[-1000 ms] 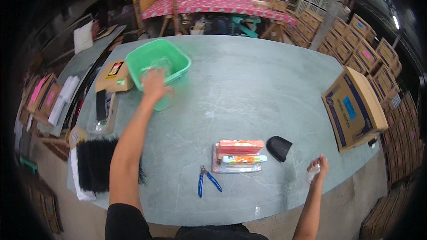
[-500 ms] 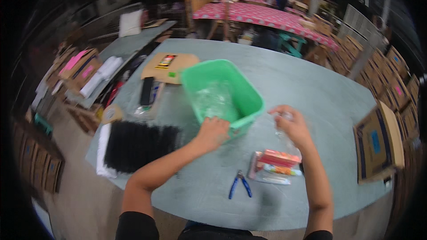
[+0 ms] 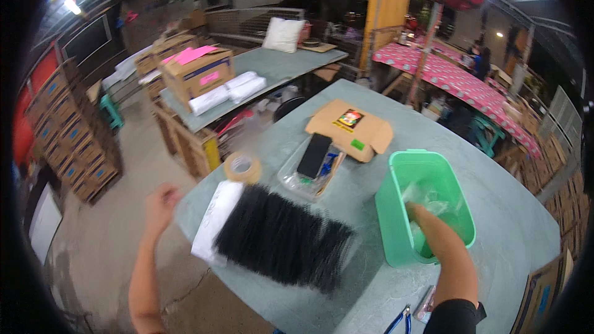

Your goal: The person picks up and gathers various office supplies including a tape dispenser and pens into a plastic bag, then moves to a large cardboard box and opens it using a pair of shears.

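My right hand (image 3: 417,213) reaches down inside a light green plastic bin (image 3: 394,222), next to crumpled clear plastic (image 3: 433,196); the bin wall hides its fingers. Out past the table's left edge, my left hand (image 3: 162,205) hangs in the air over the floor, smeared by motion. Nearest to it on the table lies a white sheet or wrap (image 3: 215,226) under a wide bundle of fine black bristle-like strands (image 3: 281,235). Blue-handled cutting pliers (image 3: 401,321) lie at the near edge, beside a small package (image 3: 426,304) partly covered by my right sleeve.
A tape roll (image 3: 241,168), a clear tray (image 3: 294,176) with a black flat block (image 3: 314,154), and a tan cardboard piece (image 3: 331,122) lie further back. Left stands a side table (image 3: 281,65) with a carton (image 3: 201,77). Cartons (image 3: 77,136) are stacked on the floor.
The view has swung left. My left hand has left the bin's rim and moved out past the table's left edge. My right hand has gone from beside the bin into it.
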{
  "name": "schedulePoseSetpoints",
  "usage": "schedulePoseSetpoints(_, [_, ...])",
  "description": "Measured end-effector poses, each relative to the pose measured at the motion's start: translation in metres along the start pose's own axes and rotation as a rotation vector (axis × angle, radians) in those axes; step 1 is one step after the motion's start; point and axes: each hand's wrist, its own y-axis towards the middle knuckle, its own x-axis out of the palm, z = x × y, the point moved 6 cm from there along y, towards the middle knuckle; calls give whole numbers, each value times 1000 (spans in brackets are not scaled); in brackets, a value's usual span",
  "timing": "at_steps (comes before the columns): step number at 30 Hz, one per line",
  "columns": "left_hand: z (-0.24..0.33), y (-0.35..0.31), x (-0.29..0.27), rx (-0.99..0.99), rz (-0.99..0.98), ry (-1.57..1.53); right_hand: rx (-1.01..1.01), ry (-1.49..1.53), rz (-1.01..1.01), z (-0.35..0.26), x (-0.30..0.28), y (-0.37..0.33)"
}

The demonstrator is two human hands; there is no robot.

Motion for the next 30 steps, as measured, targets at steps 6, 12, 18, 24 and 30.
schedulePoseSetpoints(6, [20, 38, 1, 54, 67, -25, 62, 224, 549, 30, -100, -37])
schedulePoseSetpoints(12, [329, -33, 96, 941, -226, -587, -282, 1224, 481, 21, -157, -241])
schedulePoseSetpoints(18, [482, -295, 201, 376, -1440, -1576, -124, 1045, 1389, 94, -70, -485])
schedulePoseSetpoints(24, [568, -603, 175, 288, -1943, -1571, 313, 2126, 1521, 138, 218, -661])
schedulePoseSetpoints(30, [614, -876, 167, 825, -1424, -1513, 805, 2851, 1482, 93, 420, -831])
